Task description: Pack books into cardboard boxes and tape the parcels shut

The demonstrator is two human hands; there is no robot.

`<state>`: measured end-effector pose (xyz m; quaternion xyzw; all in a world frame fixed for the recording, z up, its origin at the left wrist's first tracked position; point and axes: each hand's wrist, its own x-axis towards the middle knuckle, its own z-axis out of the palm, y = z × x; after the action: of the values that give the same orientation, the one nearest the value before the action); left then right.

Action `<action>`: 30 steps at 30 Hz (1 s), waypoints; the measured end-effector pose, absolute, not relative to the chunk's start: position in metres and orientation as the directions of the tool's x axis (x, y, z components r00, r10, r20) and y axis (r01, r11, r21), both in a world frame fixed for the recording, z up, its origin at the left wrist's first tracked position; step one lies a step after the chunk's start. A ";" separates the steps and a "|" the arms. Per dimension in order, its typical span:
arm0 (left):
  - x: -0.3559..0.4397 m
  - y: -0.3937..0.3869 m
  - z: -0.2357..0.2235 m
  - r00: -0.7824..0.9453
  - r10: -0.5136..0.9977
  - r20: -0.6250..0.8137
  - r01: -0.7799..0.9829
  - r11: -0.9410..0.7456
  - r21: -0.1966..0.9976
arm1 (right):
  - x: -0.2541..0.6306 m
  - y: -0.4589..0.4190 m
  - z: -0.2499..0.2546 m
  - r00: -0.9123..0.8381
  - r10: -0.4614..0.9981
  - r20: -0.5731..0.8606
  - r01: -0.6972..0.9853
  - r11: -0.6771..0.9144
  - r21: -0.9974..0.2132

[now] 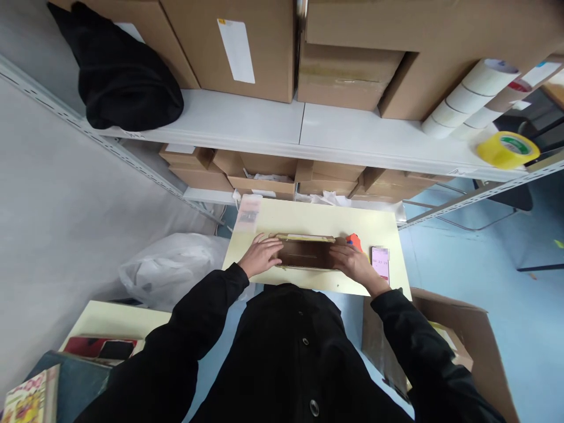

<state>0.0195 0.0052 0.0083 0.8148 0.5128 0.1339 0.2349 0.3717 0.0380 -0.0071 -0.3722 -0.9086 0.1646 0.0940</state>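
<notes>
An open-topped cardboard box [304, 254] sits on the small cream table in front of me, its dark inside facing up. My left hand [263, 255] grips its left end, thumb on the near side and fingers toward the far side. At the opposite end, my right hand [351, 262] has its fingers bent over the wall or flap, holding it. Just beyond my right hand lies an orange-red and blue object [354, 241], partly hidden, perhaps a tape dispenser. A phone [380, 262] with a pink screen rests to the right of that hand.
The cream table [317, 217] carries a printed sheet [249, 212] at its far left corner. Behind it, a grey shelf [264, 126] holds cartons, a black cloth bundle [127, 82], tape rolls and yellow tape [508, 150]. A white plastic bag [176, 267] lies left; a large carton [480, 346] stands right.
</notes>
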 end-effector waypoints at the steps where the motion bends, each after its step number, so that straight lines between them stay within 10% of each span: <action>1: 0.020 0.006 0.008 0.438 0.898 -0.045 0.787 -0.359 0.501 | 0.371 0.039 -0.007 -0.701 0.713 0.019 0.663 0.662 -0.351; 14: 0.022 0.016 -0.035 0.436 0.876 -0.207 0.859 -0.336 0.387 | 0.351 0.058 -0.034 -0.579 0.764 -0.286 0.815 0.533 -0.228; 30: 0.018 0.057 -0.079 0.435 0.900 -0.032 0.698 -0.315 0.643 | 0.355 0.093 -0.059 -0.653 0.721 -0.231 0.707 0.473 -0.526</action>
<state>0.0177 0.0573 -0.0790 0.7928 0.5039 0.1694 0.2981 0.3553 0.0932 -0.0593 -0.4161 -0.8581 0.3007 0.0114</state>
